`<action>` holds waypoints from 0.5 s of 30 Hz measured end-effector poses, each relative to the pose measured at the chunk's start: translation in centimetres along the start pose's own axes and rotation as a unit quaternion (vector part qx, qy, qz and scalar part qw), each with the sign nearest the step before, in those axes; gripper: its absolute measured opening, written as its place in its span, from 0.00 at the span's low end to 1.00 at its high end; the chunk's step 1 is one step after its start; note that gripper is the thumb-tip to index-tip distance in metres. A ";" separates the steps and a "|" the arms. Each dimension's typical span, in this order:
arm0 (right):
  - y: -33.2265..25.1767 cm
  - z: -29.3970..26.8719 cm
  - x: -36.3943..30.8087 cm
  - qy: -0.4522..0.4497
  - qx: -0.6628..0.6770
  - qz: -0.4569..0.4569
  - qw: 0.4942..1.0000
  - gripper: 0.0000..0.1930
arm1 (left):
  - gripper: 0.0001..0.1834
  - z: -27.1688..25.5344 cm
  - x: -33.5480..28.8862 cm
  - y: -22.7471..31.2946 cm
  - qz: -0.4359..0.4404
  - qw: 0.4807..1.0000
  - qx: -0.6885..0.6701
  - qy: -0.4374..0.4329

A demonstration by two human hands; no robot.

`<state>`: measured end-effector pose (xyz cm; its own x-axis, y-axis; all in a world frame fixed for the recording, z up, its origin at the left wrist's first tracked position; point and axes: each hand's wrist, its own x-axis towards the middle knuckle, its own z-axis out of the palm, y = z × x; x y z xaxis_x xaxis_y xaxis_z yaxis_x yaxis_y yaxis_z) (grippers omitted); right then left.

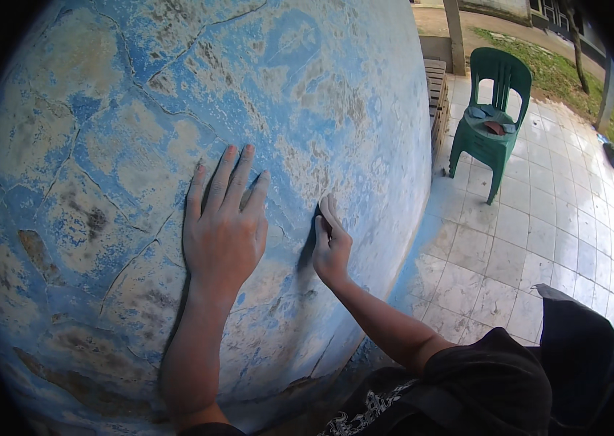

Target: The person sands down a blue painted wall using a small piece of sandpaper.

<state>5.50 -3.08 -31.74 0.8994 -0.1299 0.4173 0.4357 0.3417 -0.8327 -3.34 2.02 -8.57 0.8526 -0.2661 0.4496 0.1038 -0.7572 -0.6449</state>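
A wall (132, 145) with worn, flaking blue paint and cracks fills the left and middle of the view. My left hand (225, 225) lies flat against it, fingers stretched upward and slightly apart, with nothing held. To its right, my right hand (332, 251) is turned edge-on at the wall. Its fingers are pressed together with the thumb bent toward them. Whatever they may hold is hidden behind the fingers and in dark shadow. Pale dust coats both hands.
A green plastic chair (494, 120) stands to the right, with several small grey-blue and reddish pieces on its seat. White floor tiles (503, 261) run along the wall. Behind the chair are a slatted wooden piece (435, 91), a post (455, 36) and grass (547, 62).
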 end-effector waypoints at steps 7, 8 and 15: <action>2.3 -3.3 0.1 -0.090 -0.056 -0.055 0.993 0.23 | 0.21 -0.3 0.2 0.0 0.002 1.000 -0.011 0.005; 2.5 -2.9 0.2 -0.090 -0.059 -0.055 0.993 0.23 | 0.21 -0.1 0.3 0.1 0.002 1.000 -0.012 0.003; -2.4 0.1 -1.0 -0.135 0.000 -0.146 0.980 0.24 | 0.23 0.0 -0.2 0.0 0.002 1.000 -0.014 -0.012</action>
<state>3.55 -3.68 -30.11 0.6947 0.0291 0.7187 0.6730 0.3264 -0.6637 -3.51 2.08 -8.65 0.8654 -0.2550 0.4314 0.0865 -0.7720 -0.6297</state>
